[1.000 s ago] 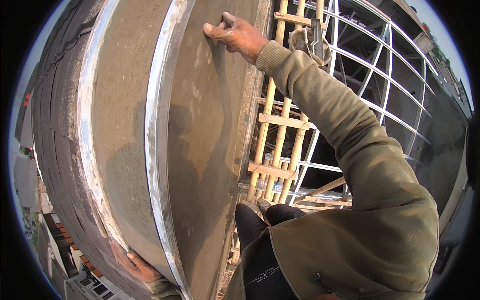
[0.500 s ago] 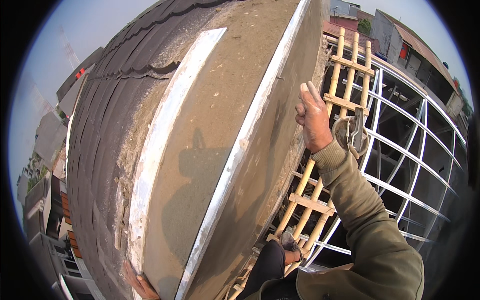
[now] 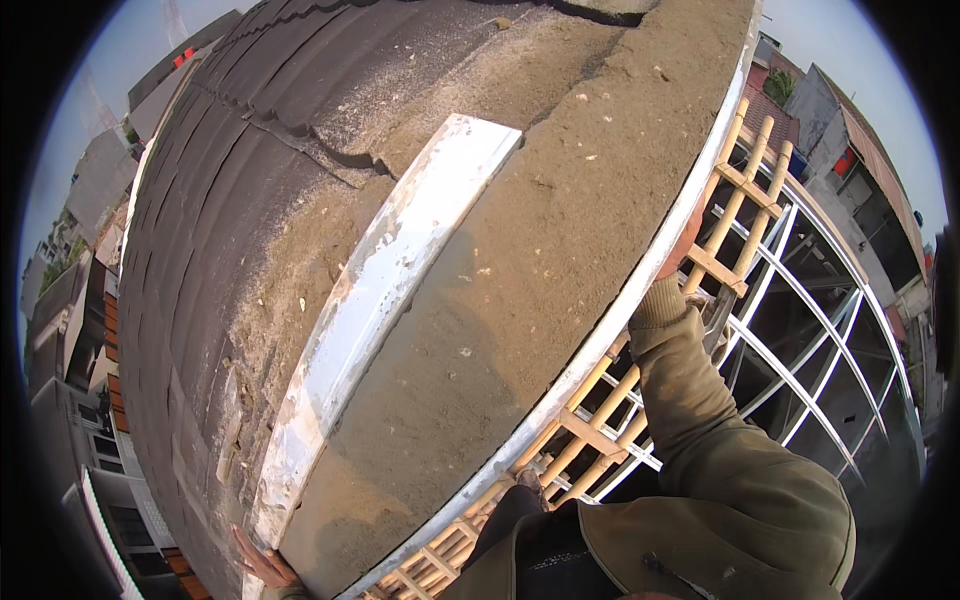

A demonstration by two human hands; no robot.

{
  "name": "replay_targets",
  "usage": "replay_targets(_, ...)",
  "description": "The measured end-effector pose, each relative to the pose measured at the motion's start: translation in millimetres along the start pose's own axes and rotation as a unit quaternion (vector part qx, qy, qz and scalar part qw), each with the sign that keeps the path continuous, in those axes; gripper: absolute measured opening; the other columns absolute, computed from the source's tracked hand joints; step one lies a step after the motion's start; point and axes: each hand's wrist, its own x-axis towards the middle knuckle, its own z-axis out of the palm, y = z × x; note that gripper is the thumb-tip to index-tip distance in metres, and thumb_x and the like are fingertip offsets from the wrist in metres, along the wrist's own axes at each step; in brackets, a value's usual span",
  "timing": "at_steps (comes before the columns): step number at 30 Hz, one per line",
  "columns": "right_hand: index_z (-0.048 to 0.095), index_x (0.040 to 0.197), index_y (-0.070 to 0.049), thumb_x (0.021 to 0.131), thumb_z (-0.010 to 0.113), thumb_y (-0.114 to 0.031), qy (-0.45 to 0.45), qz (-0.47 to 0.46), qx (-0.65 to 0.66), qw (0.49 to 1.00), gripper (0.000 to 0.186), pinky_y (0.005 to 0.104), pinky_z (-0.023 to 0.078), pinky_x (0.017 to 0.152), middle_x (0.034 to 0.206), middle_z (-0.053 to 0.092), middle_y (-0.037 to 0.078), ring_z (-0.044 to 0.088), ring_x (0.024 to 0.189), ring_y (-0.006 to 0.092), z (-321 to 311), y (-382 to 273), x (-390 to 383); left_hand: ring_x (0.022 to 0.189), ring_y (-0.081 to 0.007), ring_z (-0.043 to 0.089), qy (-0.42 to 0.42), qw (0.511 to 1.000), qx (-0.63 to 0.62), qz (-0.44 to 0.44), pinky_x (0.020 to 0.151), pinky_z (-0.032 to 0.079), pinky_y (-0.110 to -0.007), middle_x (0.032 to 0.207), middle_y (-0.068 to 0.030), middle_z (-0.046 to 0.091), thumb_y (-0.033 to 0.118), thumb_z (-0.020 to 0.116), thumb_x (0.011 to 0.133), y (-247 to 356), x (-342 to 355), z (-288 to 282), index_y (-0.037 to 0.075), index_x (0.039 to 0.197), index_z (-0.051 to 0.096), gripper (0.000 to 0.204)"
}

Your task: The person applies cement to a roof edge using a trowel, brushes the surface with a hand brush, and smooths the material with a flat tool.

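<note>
A wet grey-brown mortar band [image 3: 560,200] runs along the top of a wall. On its left side lies a long white strip [image 3: 385,280], smeared with mortar. A second narrow white strip [image 3: 590,385] follows the wall's right edge. My left hand [image 3: 262,560] lies with fingers stretched out on the lower end of the left strip. My right hand [image 3: 683,240] is down beside the right edge strip, at the wall's outer side. That strip hides its fingers, so I cannot see what they touch.
Dark roof tiles [image 3: 200,240] slope away on the left. To the right below, bamboo ladder-like scaffolding [image 3: 735,225] stands against the wall, beside a white metal frame [image 3: 800,300] with dark gaps. My shoe [image 3: 530,482] is on the bamboo.
My right hand has gone from raised in the air to the wall's outer edge. My view has shifted, showing more of the wall top and hiding its side face. My left hand stays at the strip's lower end.
</note>
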Motion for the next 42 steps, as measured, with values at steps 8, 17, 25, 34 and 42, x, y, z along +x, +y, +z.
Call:
replay_targets(8, 0.047, 0.149, 0.004, 0.114, 0.043, -0.041, -0.091, -0.117, -0.001, 0.989, 0.057, 0.0417, 0.044, 0.114, 0.136, 0.051, 0.017, 0.053, 0.130, 0.0285, -7.1, 15.4, 6.2, 0.161, -0.0382, 0.026, 0.056, 0.989, 0.111, -0.079, 0.125, 0.008, -0.073, 0.175, -0.0092, 0.029, 0.072, 0.017, 0.108, 11.0, -11.1, -0.3, 0.020, 0.171, 0.026, 0.082)
replay_targets(17, 0.049, 0.146, 0.001, 0.113, 0.047, -0.039, -0.097, -0.067, 0.026, 0.993, 0.052, 0.0419, 0.048, 0.105, 0.127, 0.051, 0.014, 0.055, 0.123, 0.0261, -11.5, 30.9, 6.5, 0.121, -0.0259, 0.064, 0.065, 0.863, -0.479, 0.150, 0.110, 0.047, -0.041, 0.126, -0.0149, 0.070, 0.041, 0.038, 0.117, 359.9, 216.9, -141.9, -0.004, 0.130, 0.068, 0.056)
replay_targets(25, 0.053, 0.142, 0.001, 0.114, 0.042, -0.038, -0.046, -0.279, -0.246, 0.927, 0.049, 0.0489, 0.040, 0.108, 0.127, 0.057, 0.016, 0.051, 0.123, 0.0343, -14.0, 31.9, 9.7, 0.113, -0.0409, 0.062, 0.021, 0.895, -0.309, 0.321, 0.101, 0.049, -0.049, 0.120, -0.0230, 0.063, 0.037, 0.045, 0.113, 543.6, 198.6, -115.5, -0.003, 0.124, 0.059, 0.044)
replay_targets(34, 0.056, 0.134, 0.002, 0.115, 0.037, -0.039, -0.101, -0.176, -0.092, 0.975, 0.049, 0.0441, 0.042, 0.108, 0.127, 0.057, 0.015, 0.056, 0.118, 0.0307, -4.8, 9.0, 9.8, 0.112, -0.0422, 0.063, -0.052, 0.902, -0.271, 0.333, 0.099, 0.049, -0.053, 0.119, -0.0254, 0.064, 0.070, 0.061, 0.096, 543.4, 200.4, -133.4, -0.004, 0.126, 0.058, 0.080)
replay_targets(42, 0.058, 0.132, 0.004, 0.111, 0.045, -0.043, -0.136, -0.139, -0.095, 0.976, 0.054, 0.0462, 0.050, 0.102, 0.126, 0.062, 0.019, 0.061, 0.117, 0.0327, 4.8, 29.3, 3.7, 0.123, -0.0438, 0.061, -0.005, 0.899, -0.283, 0.335, 0.108, 0.045, -0.052, 0.130, -0.0287, 0.063, 0.072, 0.056, 0.097, 533.8, 204.0, -121.3, -0.005, 0.137, 0.058, 0.087)
